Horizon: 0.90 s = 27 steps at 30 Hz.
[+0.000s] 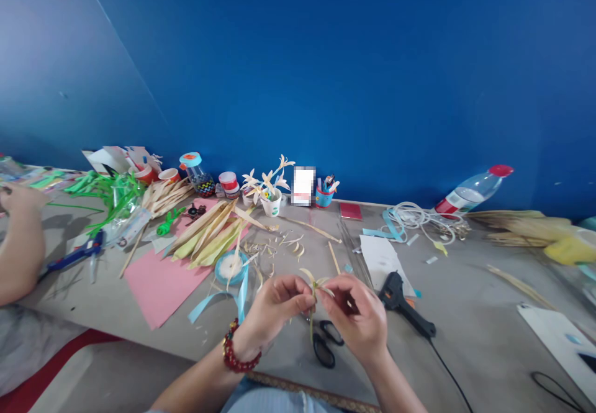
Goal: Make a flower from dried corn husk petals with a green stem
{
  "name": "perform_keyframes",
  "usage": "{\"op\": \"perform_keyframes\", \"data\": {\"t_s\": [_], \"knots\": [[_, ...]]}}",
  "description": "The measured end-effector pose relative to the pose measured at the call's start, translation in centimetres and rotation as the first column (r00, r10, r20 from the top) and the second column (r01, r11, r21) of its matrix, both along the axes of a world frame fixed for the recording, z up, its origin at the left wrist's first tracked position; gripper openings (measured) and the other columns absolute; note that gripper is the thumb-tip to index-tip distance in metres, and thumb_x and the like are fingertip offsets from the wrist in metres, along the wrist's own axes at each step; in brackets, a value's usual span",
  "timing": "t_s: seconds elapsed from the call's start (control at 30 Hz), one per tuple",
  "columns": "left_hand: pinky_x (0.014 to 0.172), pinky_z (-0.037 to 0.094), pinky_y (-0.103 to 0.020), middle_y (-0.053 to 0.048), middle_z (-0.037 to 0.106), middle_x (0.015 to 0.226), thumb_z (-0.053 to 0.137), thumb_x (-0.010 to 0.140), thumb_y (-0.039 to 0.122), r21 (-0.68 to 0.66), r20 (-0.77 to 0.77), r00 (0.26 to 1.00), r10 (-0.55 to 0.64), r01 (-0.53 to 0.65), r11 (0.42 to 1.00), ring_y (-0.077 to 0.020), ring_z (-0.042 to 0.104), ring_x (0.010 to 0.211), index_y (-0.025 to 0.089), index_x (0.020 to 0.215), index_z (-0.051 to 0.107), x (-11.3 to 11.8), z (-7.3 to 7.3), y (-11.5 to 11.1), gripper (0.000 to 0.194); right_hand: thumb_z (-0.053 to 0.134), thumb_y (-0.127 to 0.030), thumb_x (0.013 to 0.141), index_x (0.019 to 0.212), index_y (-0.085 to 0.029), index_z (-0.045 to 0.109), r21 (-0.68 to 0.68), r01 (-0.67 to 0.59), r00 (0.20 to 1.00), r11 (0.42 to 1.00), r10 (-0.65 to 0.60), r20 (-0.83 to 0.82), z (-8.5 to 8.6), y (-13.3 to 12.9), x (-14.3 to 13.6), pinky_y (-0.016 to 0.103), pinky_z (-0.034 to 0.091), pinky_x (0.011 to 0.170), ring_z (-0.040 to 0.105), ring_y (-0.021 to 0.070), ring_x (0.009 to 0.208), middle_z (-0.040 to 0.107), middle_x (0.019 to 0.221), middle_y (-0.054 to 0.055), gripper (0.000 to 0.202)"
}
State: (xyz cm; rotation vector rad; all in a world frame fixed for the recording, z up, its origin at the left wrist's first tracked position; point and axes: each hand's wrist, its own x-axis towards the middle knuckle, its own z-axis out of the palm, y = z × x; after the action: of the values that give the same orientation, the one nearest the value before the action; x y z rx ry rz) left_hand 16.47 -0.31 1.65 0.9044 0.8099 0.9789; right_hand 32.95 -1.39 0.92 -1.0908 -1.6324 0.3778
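Observation:
Between my two hands is a small flower of pale dried husk (pixel 308 274) with a greenish stem hanging below it. My left hand (pixel 282 304), with a red bead bracelet (pixel 235 352) at the wrist, pinches the flower near its base. From the other side my right hand (pixel 356 313) pinches a petal, thumb and forefinger together. Black-handled scissors (pixel 323 349) lie on the table just under my hands; their blades are hidden. Right of my right hand rests a black glue gun (pixel 403 304) with its cord.
Dried corn husks (pixel 209 236) lie on pink paper (pixel 161 282) beside a blue ribbon roll (pixel 230 267). A white cup (pixel 270 205) holds finished husk flowers. A bottle (pixel 475 190) leans near coiled white cable (pixel 410 219). Another person's arm (pixel 21 239) is at far left.

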Motion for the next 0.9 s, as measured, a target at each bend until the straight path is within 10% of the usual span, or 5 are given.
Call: {"op": "perform_keyframes", "data": {"t_s": [0.43, 0.9], "knots": [[0.062, 0.044, -0.021, 0.001, 0.061, 0.066, 0.085, 0.067, 0.036, 0.025, 0.003, 0.998, 0.06, -0.06, 0.998, -0.0097, 0.053, 0.062, 0.013, 0.069, 0.065, 0.2, -0.2, -0.3, 0.031, 0.065, -0.026, 0.085, 0.076, -0.021, 0.058, -0.163, -0.038, 0.988, 0.986, 0.013, -0.151, -0.2, -1.4, -0.9, 0.02, 0.039, 0.041, 0.046, 0.0103, 0.044, 0.056, 0.058, -0.003, 0.013], [0.068, 0.044, -0.024, -0.003, 0.066, 0.072, 0.071, 0.084, 0.029, 0.397, -0.193, 0.978, 0.077, 0.006, 0.918, -0.0141, 0.057, 0.07, 0.016, 0.073, 0.068, -0.3, -1.1, -0.4, 0.018, 0.071, -0.038, 0.083, 0.079, -0.019, 0.068, -0.259, -0.212, 0.895, 0.942, 0.081, -0.439, -0.6, -1.3, -1.1, 0.02, 0.043, 0.042, 0.051, 0.0117, 0.047, 0.061, 0.06, 0.0, 0.019]]}}
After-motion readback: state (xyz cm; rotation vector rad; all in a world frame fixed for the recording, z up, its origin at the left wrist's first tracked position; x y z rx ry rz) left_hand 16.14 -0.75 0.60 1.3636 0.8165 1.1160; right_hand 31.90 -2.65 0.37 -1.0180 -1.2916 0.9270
